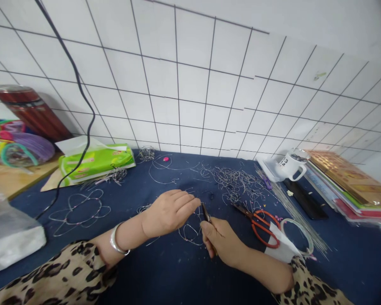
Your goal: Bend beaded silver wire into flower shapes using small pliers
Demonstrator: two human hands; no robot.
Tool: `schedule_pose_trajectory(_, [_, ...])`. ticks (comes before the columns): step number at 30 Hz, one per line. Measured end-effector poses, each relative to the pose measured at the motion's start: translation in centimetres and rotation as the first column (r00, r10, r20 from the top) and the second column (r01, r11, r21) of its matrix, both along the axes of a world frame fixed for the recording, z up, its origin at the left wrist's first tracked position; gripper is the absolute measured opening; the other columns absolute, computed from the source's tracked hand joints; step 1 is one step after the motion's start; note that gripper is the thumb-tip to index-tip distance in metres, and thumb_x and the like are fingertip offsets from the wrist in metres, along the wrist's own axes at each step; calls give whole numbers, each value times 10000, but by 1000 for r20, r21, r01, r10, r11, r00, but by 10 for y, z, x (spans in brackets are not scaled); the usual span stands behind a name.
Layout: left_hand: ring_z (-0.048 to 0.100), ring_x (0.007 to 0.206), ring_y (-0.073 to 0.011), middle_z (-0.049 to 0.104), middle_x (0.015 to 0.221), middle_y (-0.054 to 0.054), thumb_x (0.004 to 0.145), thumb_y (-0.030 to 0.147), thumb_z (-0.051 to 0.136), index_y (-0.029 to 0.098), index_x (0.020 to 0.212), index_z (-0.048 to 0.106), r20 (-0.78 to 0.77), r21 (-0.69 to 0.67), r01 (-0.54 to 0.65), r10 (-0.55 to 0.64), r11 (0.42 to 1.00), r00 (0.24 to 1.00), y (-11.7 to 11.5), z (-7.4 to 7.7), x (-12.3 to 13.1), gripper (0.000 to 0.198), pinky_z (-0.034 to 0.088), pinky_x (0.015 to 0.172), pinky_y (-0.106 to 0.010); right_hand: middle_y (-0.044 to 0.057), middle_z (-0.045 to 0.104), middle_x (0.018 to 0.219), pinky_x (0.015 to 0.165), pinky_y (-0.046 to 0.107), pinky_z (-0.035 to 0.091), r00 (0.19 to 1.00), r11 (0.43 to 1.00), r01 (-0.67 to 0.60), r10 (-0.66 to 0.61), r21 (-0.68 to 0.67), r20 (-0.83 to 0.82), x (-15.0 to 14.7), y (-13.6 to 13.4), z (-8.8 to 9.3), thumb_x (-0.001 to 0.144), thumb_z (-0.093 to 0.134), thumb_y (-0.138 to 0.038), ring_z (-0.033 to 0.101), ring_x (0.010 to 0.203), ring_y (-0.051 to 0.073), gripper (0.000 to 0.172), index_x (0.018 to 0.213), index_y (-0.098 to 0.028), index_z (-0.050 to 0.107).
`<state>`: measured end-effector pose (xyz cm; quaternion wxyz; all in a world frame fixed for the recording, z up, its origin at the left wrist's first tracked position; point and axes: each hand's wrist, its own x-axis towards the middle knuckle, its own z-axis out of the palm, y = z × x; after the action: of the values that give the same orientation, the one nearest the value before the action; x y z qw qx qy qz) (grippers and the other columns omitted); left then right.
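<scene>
My left hand (169, 211) rests on the dark blue cloth (165, 275), fingers curled together over a thin wire piece (189, 232) that it holds down. My right hand (222, 242) is closed round small pliers (206, 213), whose tip points up at the wire beside my left fingertips. Both hands are at the middle of the table, almost touching. A silver bangle sits on my left wrist.
Red-handled scissors (260, 223) lie right of my hands, with a roll of wire (300, 235) and straight wire rods (292, 203) beyond. A tangle of wire scraps (236, 181), a wire flower shape (79, 208), a green tissue pack (95, 163), a white mug (292, 164), a black cable (82, 97) and a stack of sheets (349, 182) surround them.
</scene>
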<state>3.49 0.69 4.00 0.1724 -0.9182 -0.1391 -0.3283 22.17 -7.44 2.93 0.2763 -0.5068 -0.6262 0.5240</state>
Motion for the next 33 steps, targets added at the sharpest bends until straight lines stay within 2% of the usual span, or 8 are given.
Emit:
schedule_pose_trajectory(4, [558, 649, -136, 618, 751, -50, 816, 113, 498, 106, 970, 543, 19, 2, -6, 6, 1000, 1000, -1, 4, 1, 161, 487, 591, -282, -40, 442, 456, 488, 204, 361, 994, 999, -3, -2, 51, 106, 0, 2, 2, 885, 282, -531, 453, 429, 82, 458, 628, -185, 436])
schedule_pose_trajectory(7, [558, 632, -129, 607, 733, -41, 822, 117, 483, 118, 952, 538, 31, -3, -13, 13, 1000, 999, -1, 5, 1, 141, 481, 586, -277, -21, 483, 508, 520, 219, 339, 975, 990, -32, 0, 141, 223, 1, 4, 2, 896, 263, -512, 465, 478, 96, 445, 654, -188, 448])
schedule_pose_trajectory(11, [543, 628, -129, 597, 726, -33, 827, 109, 453, 133, 939, 531, -27, -92, 11, -13, 996, 1000, 1, 11, -1, 139, 473, 582, -275, 23, 558, 636, 548, 237, 302, 908, 961, -104, -14, 258, 418, 7, 8, 3, 903, 260, -488, 492, 569, 122, 425, 709, -184, 485])
schedule_pose_trajectory(16, [537, 636, -135, 594, 727, -31, 829, 104, 438, 142, 925, 530, -89, -155, 12, -26, 988, 996, 5, 17, -5, 138, 472, 590, -282, 50, 587, 683, 536, 255, 250, 823, 941, -156, -45, 302, 567, 11, 12, 4, 898, 263, -496, 497, 583, 139, 434, 734, -178, 508])
schedule_pose_trajectory(19, [538, 623, -127, 588, 710, -26, 839, 119, 435, 143, 913, 530, -70, -140, 16, -26, 990, 997, 5, 15, -4, 123, 471, 586, -271, 42, 572, 655, 522, 248, 260, 852, 952, -146, -18, 269, 523, 10, 12, 6, 895, 260, -510, 487, 559, 127, 448, 707, -177, 493])
schedule_pose_trajectory(25, [533, 588, -111, 582, 684, -20, 844, 156, 472, 138, 900, 532, -11, -102, 25, -26, 994, 1000, 4, 3, 0, 84, 468, 567, -256, -21, 494, 529, 475, 210, 324, 969, 995, -68, 48, 77, 244, 9, 9, 2, 880, 248, -561, 467, 446, 87, 468, 679, -186, 442])
schedule_pose_trajectory(33, [535, 595, -113, 584, 687, -19, 816, 156, 534, 132, 892, 532, 34, -85, 6, -3, 996, 999, 0, -6, 4, 79, 467, 559, -260, -30, 490, 544, 442, 188, 372, 995, 999, -32, 30, 20, 96, 10, 8, -2, 864, 293, -572, 485, 425, 72, 467, 673, -175, 448])
